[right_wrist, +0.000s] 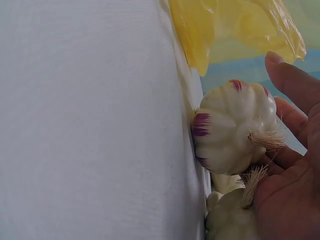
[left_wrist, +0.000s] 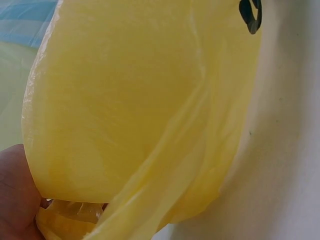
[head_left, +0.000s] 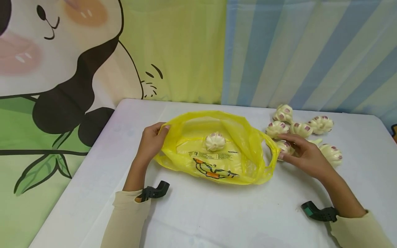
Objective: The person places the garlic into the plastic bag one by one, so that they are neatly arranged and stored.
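A yellow plastic bag (head_left: pixel 192 136) lies spread with its mouth wide, one garlic bulb (head_left: pixel 215 142) inside on the printed film. My left hand (head_left: pixel 151 140) pinches the bag's left rim between thumb and fingers; in the left wrist view the yellow film (left_wrist: pixel 125 100) hides most of that hand. At the bag's right handle, my right hand (head_left: pixel 305 155) reaches round a purple-streaked garlic bulb (right_wrist: pixel 235 127). Its thumb stands apart from the bulb in the right wrist view, and the fingers lie partly hidden behind it.
Several more garlic bulbs (head_left: pixel 301 130) are clustered at the back right, one bulb (head_left: pixel 331 155) behind the right hand. All rest on a white-covered table (head_left: pixel 217 213). A printed curtain (head_left: pixel 186 51) hangs along the far edge.
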Tool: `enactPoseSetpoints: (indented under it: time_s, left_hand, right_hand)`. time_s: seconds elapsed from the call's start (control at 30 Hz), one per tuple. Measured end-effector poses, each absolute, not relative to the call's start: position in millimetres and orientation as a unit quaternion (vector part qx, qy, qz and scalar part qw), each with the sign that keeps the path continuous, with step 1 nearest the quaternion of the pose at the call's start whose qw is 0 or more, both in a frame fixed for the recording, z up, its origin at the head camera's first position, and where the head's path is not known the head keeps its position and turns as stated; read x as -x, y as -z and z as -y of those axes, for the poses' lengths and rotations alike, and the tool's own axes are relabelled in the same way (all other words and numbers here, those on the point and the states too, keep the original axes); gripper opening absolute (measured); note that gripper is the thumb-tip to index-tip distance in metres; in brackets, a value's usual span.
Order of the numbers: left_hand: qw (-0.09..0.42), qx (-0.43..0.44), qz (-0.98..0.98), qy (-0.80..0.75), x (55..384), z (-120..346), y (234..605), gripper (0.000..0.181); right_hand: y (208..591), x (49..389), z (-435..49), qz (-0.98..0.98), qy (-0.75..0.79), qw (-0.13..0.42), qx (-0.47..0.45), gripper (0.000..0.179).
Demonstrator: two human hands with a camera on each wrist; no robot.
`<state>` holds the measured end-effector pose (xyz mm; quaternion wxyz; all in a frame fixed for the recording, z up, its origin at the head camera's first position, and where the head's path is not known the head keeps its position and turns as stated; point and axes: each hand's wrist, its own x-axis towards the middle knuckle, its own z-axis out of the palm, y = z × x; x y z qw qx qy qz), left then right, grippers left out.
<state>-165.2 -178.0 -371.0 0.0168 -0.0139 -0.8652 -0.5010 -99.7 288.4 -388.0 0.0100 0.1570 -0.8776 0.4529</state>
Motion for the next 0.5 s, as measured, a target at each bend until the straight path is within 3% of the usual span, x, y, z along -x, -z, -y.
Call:
enactPoseSetpoints:
  time_s: [0.33, 0.5]
  left_hand:
    - [0.015, 0.013, 0.864, 0.502, 164.5, 178.6, 370.0, 0.039]
    - [0.014, 0.015, 0.864, 0.503, 164.2, 178.6, 369.4, 0.039]
  right_hand:
    - [390.6, 102.3, -284.7, 0.885, -0.422, -0.008, -0.194, 0.066]
    - [389.3, 101.4, -284.1, 0.901, -0.391, 0.0, -0.186, 0.061]
